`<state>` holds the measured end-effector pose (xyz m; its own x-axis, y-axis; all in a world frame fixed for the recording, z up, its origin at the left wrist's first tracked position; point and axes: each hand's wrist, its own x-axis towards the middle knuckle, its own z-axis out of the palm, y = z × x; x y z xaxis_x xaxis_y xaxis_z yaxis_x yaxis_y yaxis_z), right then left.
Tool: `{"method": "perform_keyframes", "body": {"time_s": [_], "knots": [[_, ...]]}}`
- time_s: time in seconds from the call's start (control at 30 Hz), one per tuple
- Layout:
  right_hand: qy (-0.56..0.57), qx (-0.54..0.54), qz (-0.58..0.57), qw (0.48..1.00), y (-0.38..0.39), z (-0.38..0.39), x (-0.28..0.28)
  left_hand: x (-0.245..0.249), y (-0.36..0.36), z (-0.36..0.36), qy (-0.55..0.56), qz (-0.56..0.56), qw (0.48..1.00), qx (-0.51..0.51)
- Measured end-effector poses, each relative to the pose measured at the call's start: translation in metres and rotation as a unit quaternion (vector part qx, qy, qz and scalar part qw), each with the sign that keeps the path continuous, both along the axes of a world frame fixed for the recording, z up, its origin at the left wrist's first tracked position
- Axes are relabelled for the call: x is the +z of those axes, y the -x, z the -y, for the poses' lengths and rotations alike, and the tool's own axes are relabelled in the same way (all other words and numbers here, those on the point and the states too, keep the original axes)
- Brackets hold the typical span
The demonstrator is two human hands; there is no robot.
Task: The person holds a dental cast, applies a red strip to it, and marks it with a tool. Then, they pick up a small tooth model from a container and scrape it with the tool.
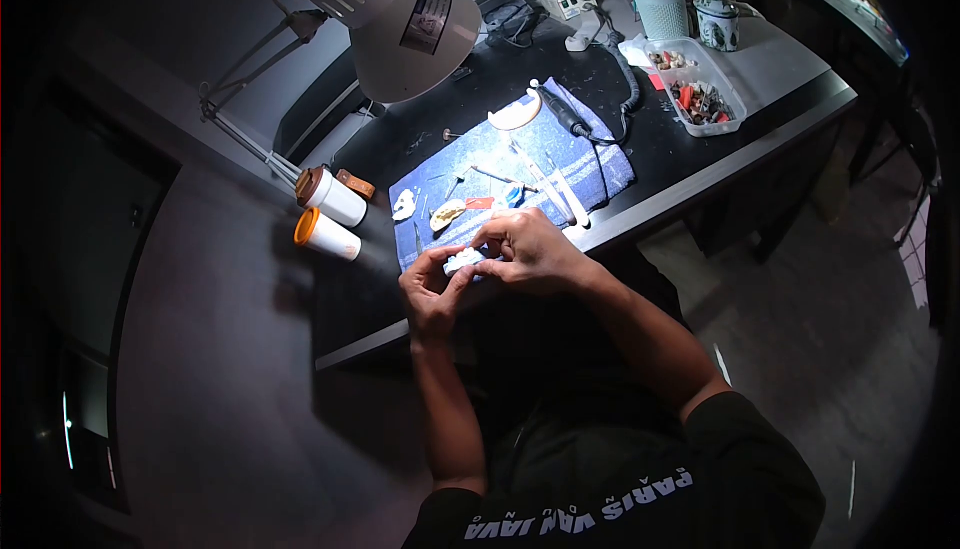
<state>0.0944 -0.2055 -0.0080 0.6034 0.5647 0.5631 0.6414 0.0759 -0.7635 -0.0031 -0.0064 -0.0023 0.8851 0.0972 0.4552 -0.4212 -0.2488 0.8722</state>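
Note:
A small white plaster dental model [464,261] is held over the front edge of the blue towel [580,149]. My left hand [432,294] grips its left side between thumb and fingers. From the right, my right hand [535,251] pinches it with thumb and fingertips, partly covering it. Just beyond my hands lie a yellowish dental cast [447,214], a red strip [480,203] and a small blue item [514,195]. Slim metal tools [492,174] and a white-handled tool [571,198] rest on the towel, with another white piece [404,205] at its left.
A desk lamp [415,39] overhangs the back left. Two lidded cups [330,234] stand at left. A corded black handpiece [562,109] lies by a white curved piece [514,114]. A divided plastic box [715,99], brush holder [662,17] and control unit [568,1] sit farther back.

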Motion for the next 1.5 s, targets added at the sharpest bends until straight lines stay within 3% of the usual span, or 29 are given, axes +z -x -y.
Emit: {"method": "perform_keyframes", "body": {"time_s": [0.7, 1.2, 1.5], "knots": [[-0.002, -0.009, -0.014, 1.000, 0.0014, 0.0000, 0.0005, -0.0048, -0.0013, -0.0056, -0.047, 0.017, 0.999, 0.007], [0.022, -0.016, -0.002, 1.000, 0.0002, -0.0009, 0.0004, -0.0030, -0.0009, -0.0039, -0.007, -0.003, 1.000, -0.001], [-0.019, -0.023, 0.026, 0.999, -0.0003, -0.0038, -0.0050, -0.0031, -0.0018, -0.0043, -0.015, 0.001, 1.000, 0.001]]}}
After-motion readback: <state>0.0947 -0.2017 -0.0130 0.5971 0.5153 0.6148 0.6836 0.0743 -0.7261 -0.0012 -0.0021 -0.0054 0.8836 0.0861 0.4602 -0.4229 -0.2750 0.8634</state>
